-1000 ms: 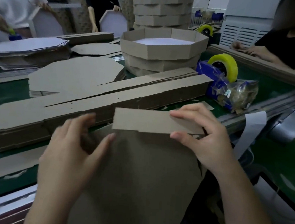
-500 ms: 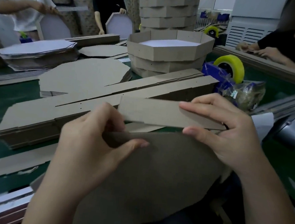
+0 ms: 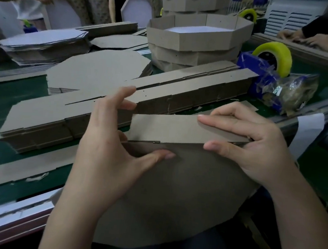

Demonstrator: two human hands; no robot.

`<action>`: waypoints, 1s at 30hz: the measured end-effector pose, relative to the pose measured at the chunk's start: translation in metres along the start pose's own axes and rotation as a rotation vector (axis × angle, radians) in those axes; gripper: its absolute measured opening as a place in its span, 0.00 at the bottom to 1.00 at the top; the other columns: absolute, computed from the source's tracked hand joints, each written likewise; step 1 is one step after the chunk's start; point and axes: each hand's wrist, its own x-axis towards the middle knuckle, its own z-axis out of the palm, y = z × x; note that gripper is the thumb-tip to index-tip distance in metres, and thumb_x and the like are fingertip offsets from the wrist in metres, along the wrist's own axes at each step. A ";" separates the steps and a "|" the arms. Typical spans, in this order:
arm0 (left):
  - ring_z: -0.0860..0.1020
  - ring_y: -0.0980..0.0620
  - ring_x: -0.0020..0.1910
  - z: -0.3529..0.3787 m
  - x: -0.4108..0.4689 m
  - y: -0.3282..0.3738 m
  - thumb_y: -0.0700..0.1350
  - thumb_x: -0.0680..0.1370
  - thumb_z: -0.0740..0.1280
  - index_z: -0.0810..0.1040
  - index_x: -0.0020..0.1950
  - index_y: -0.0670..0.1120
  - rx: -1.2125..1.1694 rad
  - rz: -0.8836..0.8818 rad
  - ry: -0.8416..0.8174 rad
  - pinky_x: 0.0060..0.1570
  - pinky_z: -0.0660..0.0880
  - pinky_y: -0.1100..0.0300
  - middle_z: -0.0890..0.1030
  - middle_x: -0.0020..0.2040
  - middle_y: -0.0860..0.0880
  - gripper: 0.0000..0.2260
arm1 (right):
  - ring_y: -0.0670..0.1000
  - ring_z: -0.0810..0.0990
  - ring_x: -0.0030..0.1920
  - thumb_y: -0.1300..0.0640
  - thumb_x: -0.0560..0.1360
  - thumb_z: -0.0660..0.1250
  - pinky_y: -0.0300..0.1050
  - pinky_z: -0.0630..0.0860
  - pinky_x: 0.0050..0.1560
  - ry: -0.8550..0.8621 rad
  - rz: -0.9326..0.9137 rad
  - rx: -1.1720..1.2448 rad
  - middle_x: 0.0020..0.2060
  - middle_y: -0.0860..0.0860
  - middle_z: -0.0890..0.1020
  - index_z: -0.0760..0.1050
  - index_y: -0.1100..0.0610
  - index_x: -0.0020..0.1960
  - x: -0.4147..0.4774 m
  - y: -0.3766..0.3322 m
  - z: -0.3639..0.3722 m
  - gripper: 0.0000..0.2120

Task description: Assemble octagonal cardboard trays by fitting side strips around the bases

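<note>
Lowered, one side strip [image 3: 169, 126] meets one base [image 3: 183, 194]; right hand [image 3: 255, 147] pinches strip, left hand [image 3: 109, 159] grips base.

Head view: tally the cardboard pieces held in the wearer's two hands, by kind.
cardboard strip: 1
cardboard base: 1
Total: 2

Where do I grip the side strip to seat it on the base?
Pinch its right end from the right, like the right hand: thumb below, fingers above. The side strip lies lengthwise along the base's far edge, so end grips keep the joint clear.
</note>
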 end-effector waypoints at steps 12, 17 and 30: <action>0.73 0.59 0.62 -0.001 -0.002 0.001 0.61 0.59 0.76 0.62 0.69 0.58 0.009 0.001 -0.010 0.52 0.74 0.64 0.75 0.60 0.54 0.42 | 0.45 0.77 0.55 0.48 0.70 0.69 0.33 0.71 0.56 -0.081 -0.008 0.001 0.52 0.53 0.79 0.75 0.57 0.62 0.006 0.003 0.006 0.24; 0.74 0.62 0.57 -0.005 -0.003 -0.001 0.63 0.63 0.73 0.69 0.66 0.55 0.078 0.060 -0.063 0.53 0.69 0.72 0.76 0.55 0.55 0.35 | 0.48 0.76 0.56 0.46 0.69 0.69 0.40 0.73 0.58 -0.194 -0.026 -0.024 0.53 0.53 0.78 0.74 0.55 0.64 0.010 0.006 0.004 0.25; 0.77 0.55 0.54 -0.008 -0.003 0.000 0.61 0.74 0.63 0.79 0.60 0.58 0.106 0.088 -0.224 0.51 0.73 0.59 0.76 0.59 0.54 0.17 | 0.45 0.75 0.58 0.47 0.69 0.70 0.35 0.70 0.62 -0.258 -0.016 0.021 0.55 0.51 0.77 0.74 0.55 0.65 0.012 0.012 0.003 0.26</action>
